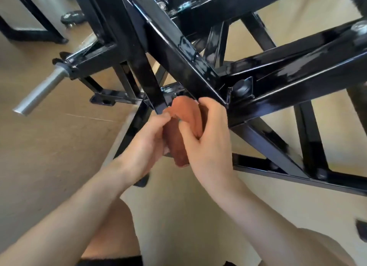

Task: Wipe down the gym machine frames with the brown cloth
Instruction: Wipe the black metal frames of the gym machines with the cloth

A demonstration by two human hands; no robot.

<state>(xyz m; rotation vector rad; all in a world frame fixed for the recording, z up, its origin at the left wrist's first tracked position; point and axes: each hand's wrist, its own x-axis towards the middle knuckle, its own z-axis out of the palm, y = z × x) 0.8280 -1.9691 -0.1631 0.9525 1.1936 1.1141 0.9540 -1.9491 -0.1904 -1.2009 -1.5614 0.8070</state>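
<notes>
A glossy black gym machine frame of crossing square tubes fills the upper half of the head view. Just below the joint where its beams meet, a bunched brown cloth is held between both hands. My left hand pinches the cloth's upper left edge with thumb and fingers. My right hand wraps the cloth's right side, its fingertips touching the underside of the diagonal beam. The lower end of the cloth hangs between the two palms.
A bare steel weight peg sticks out to the left of the frame. Low black base bars run along the tan floor at right. Another black machine base stands at the far left. My bare knees show at the bottom.
</notes>
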